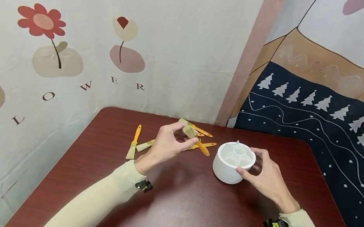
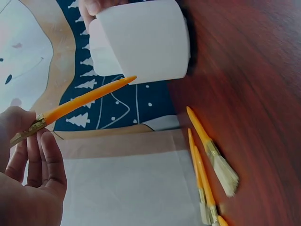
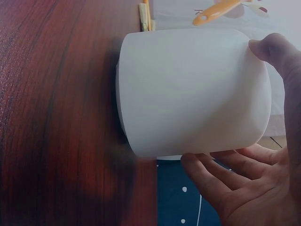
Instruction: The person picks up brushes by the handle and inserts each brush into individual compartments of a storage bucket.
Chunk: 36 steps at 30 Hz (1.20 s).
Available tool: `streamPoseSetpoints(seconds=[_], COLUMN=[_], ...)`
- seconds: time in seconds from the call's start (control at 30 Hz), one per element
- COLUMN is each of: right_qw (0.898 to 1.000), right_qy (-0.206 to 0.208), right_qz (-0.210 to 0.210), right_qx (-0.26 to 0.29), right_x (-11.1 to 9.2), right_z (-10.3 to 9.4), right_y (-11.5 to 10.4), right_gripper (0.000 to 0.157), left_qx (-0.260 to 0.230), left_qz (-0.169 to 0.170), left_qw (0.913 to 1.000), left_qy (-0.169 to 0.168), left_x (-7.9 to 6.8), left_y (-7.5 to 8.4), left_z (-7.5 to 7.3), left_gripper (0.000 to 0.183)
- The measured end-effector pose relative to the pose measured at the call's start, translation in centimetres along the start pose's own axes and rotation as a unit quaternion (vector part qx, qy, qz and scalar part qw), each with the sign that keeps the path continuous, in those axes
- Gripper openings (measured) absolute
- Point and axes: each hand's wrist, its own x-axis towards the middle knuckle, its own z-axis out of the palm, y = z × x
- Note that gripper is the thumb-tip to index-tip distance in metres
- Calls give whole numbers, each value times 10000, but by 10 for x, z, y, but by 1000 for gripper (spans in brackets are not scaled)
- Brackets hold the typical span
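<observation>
My left hand (image 1: 167, 143) pinches a paintbrush (image 1: 203, 148) by its metal ferrule, held above the table. In the left wrist view, the brush's orange handle (image 2: 89, 100) points away from the fingers toward a white round divided organizer (image 1: 227, 172). That organizer stands upright on the table, its compartments facing up with nothing seen in them. My right hand (image 1: 269, 178) grips its right side, thumb at the near rim and fingers round the far side. In the right wrist view, the organizer's smooth outer wall (image 3: 193, 94) hides much of what lies behind.
Several orange-handled paintbrushes lie on the dark red wooden table (image 1: 187, 216). One brush (image 1: 134, 141) is at the left, another (image 1: 145, 145) lies partly behind the left hand, and more (image 1: 202, 130) are near the back edge. Printed cloths (image 1: 184, 51) hang behind the table.
</observation>
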Motion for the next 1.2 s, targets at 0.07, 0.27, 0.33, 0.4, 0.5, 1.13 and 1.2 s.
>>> streamPoseSetpoints(seconds=[0.07, 0.27, 0.33, 0.4, 0.5, 1.13, 1.2], right_qw=[10000, 9999, 9999, 9999, 9999, 9999, 9999], right_qy=[1, -5, -4, -13, -27, -35, -29], right_qz=[22, 54, 56, 59, 85, 61, 37], right_qx=[-45, -86, -87, -88, -86, -145, -138], right_x=[1, 1, 1, 0, 0, 0, 0], right_z=[1, 3, 3, 3, 3, 2, 2], right_y=[1, 3, 3, 3, 3, -2, -3], right_gripper=[88, 88, 88, 88, 88, 89, 89], left_qx=[-76, -293, -342, -395, -448, 430, 529], left_qz=[49, 202, 241, 291, 377, -292, -451], left_qw=[10000, 9994, 9991, 9988, 9983, 9984, 9973], left_qy=[-1, -55, -69, -74, -82, -234, -235], left_x=[2, 7, 9, 11, 15, 24, 24], left_y=[2, 9, 10, 12, 13, 10, 9], left_z=[2, 9, 12, 16, 21, 58, 61], left_gripper=[19, 22, 23, 24, 23, 27, 29])
